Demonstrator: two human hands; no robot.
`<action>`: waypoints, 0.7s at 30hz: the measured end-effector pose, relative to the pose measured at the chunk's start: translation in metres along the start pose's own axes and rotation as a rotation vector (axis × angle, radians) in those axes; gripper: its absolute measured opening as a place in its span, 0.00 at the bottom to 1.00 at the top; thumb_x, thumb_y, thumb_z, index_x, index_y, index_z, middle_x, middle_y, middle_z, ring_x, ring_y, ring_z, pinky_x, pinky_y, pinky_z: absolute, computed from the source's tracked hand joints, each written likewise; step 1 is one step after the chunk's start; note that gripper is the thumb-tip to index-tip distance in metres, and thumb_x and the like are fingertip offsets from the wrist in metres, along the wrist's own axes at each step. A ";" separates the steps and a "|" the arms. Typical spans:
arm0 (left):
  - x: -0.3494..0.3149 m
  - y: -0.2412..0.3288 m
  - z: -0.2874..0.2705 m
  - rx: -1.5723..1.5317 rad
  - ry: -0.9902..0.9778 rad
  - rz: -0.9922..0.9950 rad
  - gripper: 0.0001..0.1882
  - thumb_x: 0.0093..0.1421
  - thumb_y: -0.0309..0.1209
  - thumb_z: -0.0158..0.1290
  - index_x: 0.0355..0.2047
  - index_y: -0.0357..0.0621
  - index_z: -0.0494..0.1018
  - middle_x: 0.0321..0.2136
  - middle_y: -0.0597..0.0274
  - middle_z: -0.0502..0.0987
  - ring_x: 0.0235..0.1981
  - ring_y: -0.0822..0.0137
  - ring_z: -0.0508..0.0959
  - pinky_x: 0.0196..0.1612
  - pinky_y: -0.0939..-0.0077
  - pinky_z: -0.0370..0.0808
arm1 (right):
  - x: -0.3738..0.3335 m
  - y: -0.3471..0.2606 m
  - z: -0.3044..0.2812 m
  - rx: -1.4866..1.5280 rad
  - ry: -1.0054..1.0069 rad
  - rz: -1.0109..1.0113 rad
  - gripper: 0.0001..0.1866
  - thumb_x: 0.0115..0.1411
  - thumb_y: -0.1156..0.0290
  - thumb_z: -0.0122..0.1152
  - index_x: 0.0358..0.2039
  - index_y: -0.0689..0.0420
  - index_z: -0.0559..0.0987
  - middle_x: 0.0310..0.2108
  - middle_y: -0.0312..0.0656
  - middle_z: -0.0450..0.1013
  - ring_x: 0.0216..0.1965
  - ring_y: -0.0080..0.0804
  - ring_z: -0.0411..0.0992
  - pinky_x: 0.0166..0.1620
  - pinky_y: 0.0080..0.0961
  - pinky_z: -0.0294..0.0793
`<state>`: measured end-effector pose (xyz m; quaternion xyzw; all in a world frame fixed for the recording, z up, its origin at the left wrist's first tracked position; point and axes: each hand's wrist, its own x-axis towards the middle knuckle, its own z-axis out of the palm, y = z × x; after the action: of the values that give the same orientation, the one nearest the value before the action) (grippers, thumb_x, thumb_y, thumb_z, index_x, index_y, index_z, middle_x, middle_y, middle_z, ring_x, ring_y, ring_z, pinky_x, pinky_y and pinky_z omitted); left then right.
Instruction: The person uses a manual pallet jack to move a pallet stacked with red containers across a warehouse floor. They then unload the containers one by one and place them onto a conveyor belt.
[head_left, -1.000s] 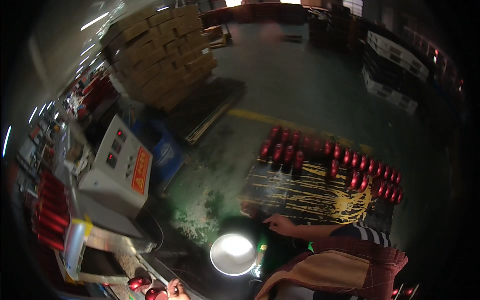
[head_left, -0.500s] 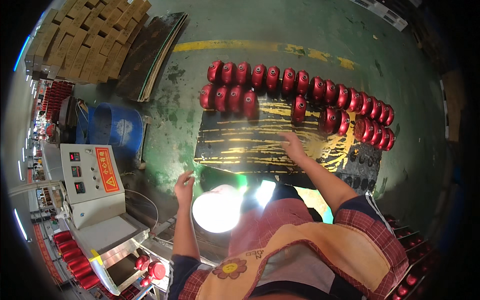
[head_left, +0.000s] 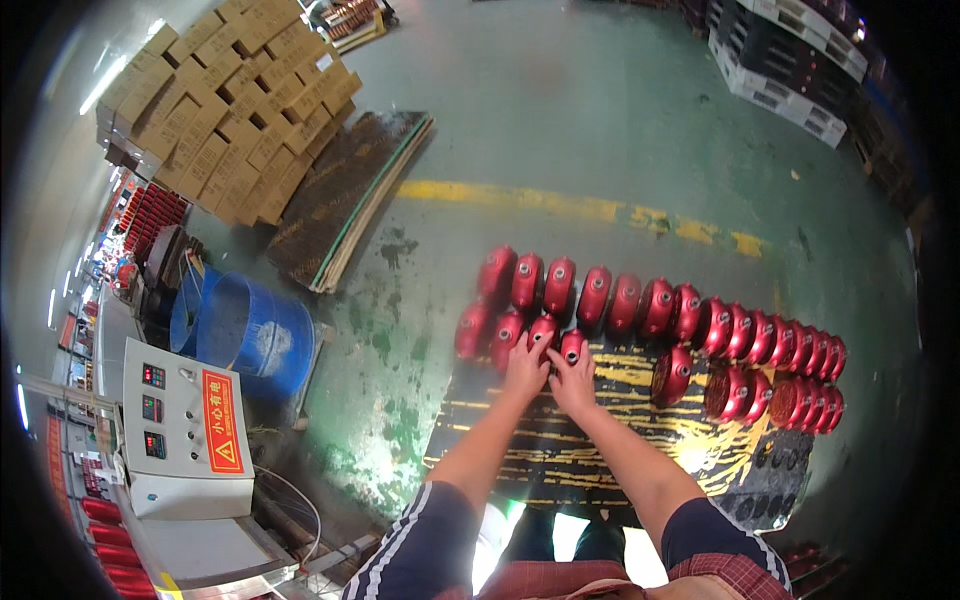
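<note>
Both arms reach forward to the near row of squat, rounded red metal canisters, each with a small fitting on its side. My left hand (head_left: 526, 372) has its fingers curled against one red canister (head_left: 543, 331) in that row. Beside it, my right hand (head_left: 573, 387) grips at the neighbouring red canister (head_left: 572, 346), thumb and fingers at its near side. The hands nearly touch; their fingertips are partly hidden. More canisters stand close on the left, and a single one (head_left: 671, 377) stands apart to the right. Under them lies a black mat (head_left: 490, 440) streaked with yellow.
A far row of red canisters (head_left: 657, 306) runs behind. To the left are a grey control box (head_left: 170, 410), a blue drum (head_left: 250, 335), dark boards (head_left: 345, 200) and stacked cartons (head_left: 220, 120). Pallets (head_left: 780, 70) stand far right; a yellow line (head_left: 520, 200) crosses the green floor.
My hands, apart and empty before, have come together on two canisters in the near row. The view has tilted up, showing more floor and cartons.
</note>
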<state>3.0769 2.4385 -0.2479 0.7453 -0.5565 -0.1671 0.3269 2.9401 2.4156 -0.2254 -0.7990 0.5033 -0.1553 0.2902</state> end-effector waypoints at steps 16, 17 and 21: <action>-0.079 0.029 -0.030 -0.266 0.047 -0.191 0.30 0.48 0.25 0.62 0.53 0.66 0.75 0.59 0.50 0.63 0.58 0.47 0.67 0.61 0.60 0.66 | -0.060 0.088 -0.076 0.401 -0.044 0.175 0.43 0.39 0.83 0.64 0.60 0.39 0.72 0.60 0.52 0.58 0.62 0.49 0.60 0.65 0.34 0.60; -0.107 0.028 -0.047 -0.323 0.044 -0.264 0.31 0.49 0.25 0.61 0.54 0.65 0.74 0.60 0.49 0.62 0.60 0.48 0.65 0.63 0.60 0.64 | -0.077 0.092 -0.093 0.448 -0.115 0.237 0.44 0.39 0.84 0.64 0.60 0.41 0.71 0.60 0.50 0.59 0.62 0.47 0.60 0.65 0.34 0.60; -0.254 0.040 -0.123 -0.729 0.273 -0.430 0.36 0.48 0.25 0.64 0.60 0.47 0.69 0.56 0.57 0.69 0.58 0.61 0.69 0.63 0.68 0.62 | -0.134 0.076 -0.137 0.891 -0.331 0.320 0.39 0.43 0.82 0.61 0.61 0.50 0.70 0.59 0.44 0.64 0.61 0.41 0.62 0.64 0.33 0.62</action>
<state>3.0415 2.7073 -0.1602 0.6954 -0.2453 -0.3165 0.5967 2.7516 2.4685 -0.1593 -0.5240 0.4517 -0.1799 0.6993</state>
